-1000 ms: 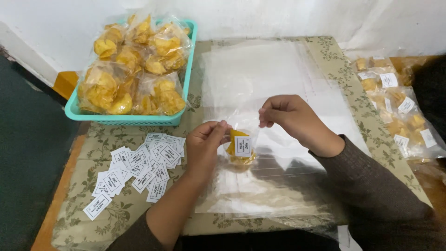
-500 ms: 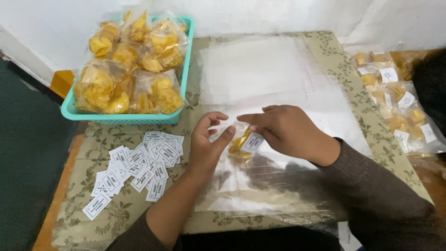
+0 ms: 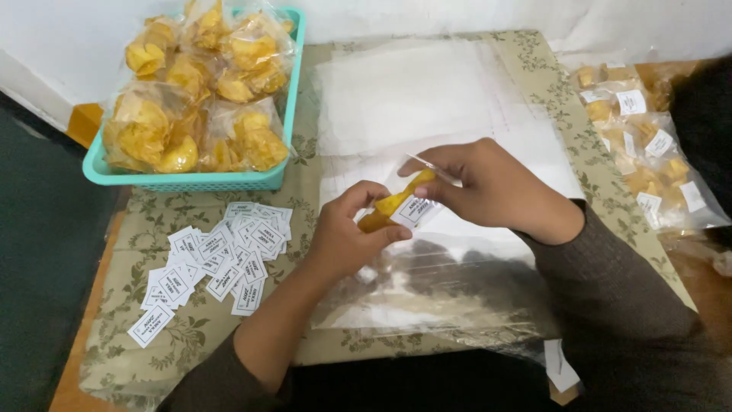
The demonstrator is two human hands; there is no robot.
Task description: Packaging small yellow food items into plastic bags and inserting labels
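Observation:
Both my hands hold one small clear packet (image 3: 402, 204) of yellow snack with a white label on it, above the middle of the table. My left hand (image 3: 347, 236) pinches its lower end between thumb and fingers. My right hand (image 3: 488, 185) grips the upper end from the right, fingers curled over the packet's clear top edge. Under the hands lies a stack of clear plastic sheets (image 3: 427, 107).
A teal basket (image 3: 198, 179) piled with bags of yellow snacks stands at the back left. Several white paper labels (image 3: 217, 255) lie scattered at the left front. Labelled small packets (image 3: 648, 160) are heaped at the right edge. A floral cloth (image 3: 152, 221) covers the table.
My hands have kept the packet between them, lowering it and turning it so that it now lies slanted, with my right hand closing over its top end.

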